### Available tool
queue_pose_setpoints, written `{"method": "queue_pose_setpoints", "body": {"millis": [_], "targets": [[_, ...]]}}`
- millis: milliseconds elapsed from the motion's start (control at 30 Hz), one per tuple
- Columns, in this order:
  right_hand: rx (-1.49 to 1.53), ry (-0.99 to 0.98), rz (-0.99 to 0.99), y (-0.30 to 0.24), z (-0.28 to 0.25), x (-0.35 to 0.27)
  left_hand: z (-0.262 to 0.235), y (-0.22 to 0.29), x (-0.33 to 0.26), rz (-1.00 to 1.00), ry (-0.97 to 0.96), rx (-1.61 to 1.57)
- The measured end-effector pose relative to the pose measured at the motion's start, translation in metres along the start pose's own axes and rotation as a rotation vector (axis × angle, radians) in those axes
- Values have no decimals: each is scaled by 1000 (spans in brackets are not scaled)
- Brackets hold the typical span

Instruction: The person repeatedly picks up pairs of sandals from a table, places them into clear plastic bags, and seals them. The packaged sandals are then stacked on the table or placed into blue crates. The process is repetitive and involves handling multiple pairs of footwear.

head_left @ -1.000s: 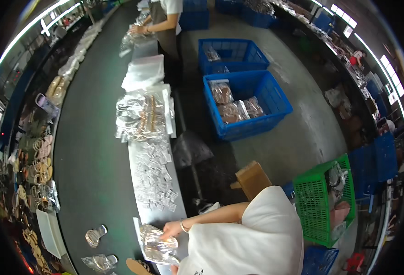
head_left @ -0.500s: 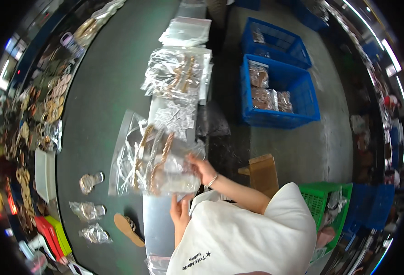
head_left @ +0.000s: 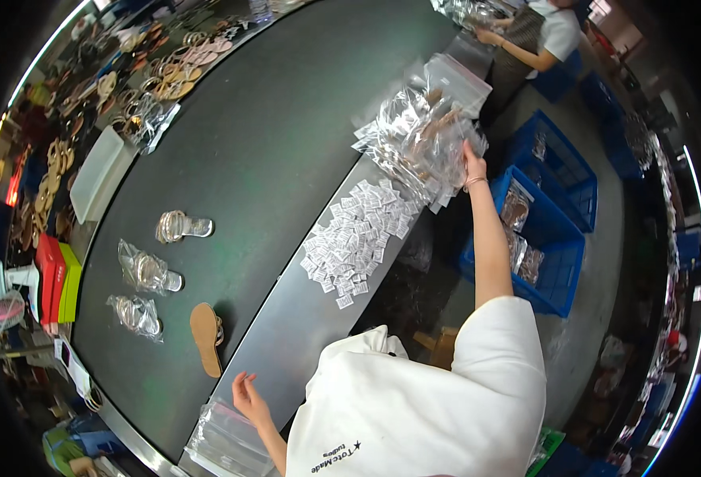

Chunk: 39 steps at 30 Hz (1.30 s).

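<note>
My right hand (head_left: 473,165) reached far out, fingers resting on the heap of clear plastic bags holding sandals (head_left: 418,143) at the far end of the grey metal worktop (head_left: 302,334); whether they gripped one I could not tell. My left hand (head_left: 247,399) hung open just beside a stack of empty clear bags (head_left: 221,436). Between them lay scattered small white sachets (head_left: 357,240); blue plastic crates (head_left: 553,262) stood beside the worktop.

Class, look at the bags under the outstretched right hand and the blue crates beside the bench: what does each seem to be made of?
Bags: probably thin clear plastic film, glossy, crinkled, contents showing through. Crates: likely rigid moulded plastic, uniform blue, matte.
</note>
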State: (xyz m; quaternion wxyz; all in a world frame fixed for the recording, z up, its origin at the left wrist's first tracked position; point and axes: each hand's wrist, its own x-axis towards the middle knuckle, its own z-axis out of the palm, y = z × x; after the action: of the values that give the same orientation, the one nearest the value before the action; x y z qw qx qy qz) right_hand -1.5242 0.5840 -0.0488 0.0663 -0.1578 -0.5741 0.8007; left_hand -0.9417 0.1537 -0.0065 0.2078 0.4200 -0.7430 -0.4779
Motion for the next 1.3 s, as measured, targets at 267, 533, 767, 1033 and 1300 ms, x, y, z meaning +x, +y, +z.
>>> {"method": "queue_pose_setpoints", "body": {"millis": [267,533,767,1033,1300], "targets": [[-86,107,33,26,8,20,-43,-18,7,-79,123,143],[-1013,661,-696,8,29,-12,-9,-42,144,205,-86,672],[-1078,12,-927,42,75,-189,-22,-148,212,-118,-27,453],[-1190,324,-414,194,22,-165,17,-52,140,-319,-46,-768],[-930,249,-515,237,26,-151,88,-45,63,-624,-75,-981]]}}
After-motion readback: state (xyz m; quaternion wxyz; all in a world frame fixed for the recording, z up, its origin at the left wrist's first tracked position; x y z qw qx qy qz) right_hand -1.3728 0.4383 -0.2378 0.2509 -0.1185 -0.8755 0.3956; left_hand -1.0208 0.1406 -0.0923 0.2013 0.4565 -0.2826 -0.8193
